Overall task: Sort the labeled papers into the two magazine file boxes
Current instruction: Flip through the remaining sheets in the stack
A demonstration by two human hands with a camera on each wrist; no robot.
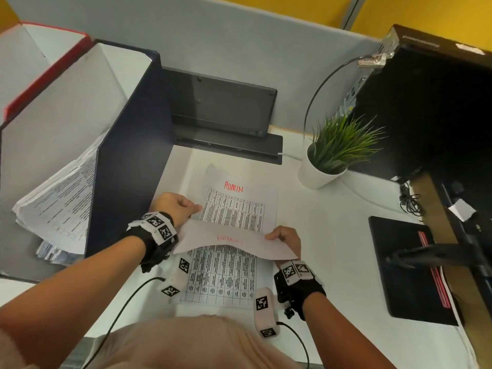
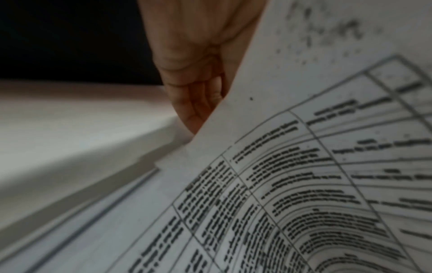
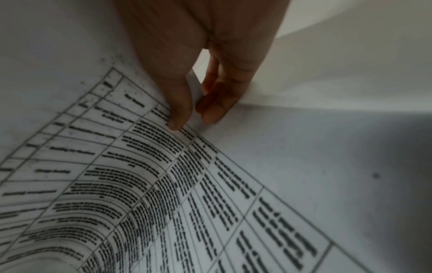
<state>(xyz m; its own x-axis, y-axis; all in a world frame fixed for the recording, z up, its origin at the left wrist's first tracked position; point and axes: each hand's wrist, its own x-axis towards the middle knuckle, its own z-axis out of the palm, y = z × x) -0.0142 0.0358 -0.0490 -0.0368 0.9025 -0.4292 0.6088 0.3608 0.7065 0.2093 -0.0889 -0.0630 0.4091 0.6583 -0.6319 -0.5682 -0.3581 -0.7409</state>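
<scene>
Both grips, left hand [image 1: 177, 206] and right hand [image 1: 286, 239], pinching curled sheet [image 1: 234, 242]; its red label unreadable.

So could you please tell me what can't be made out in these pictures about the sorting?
- Lifted sheet, head view: its red label shows only faintly through the back; unreadable.
- Table text, both wrist views: blurred.
- Left hand: fingertips hidden behind the sheet's edge.
- Red file box, head view: contents hidden by its wall; cut off at the left edge.
- Papers in the blue file box: labels not visible.
</scene>
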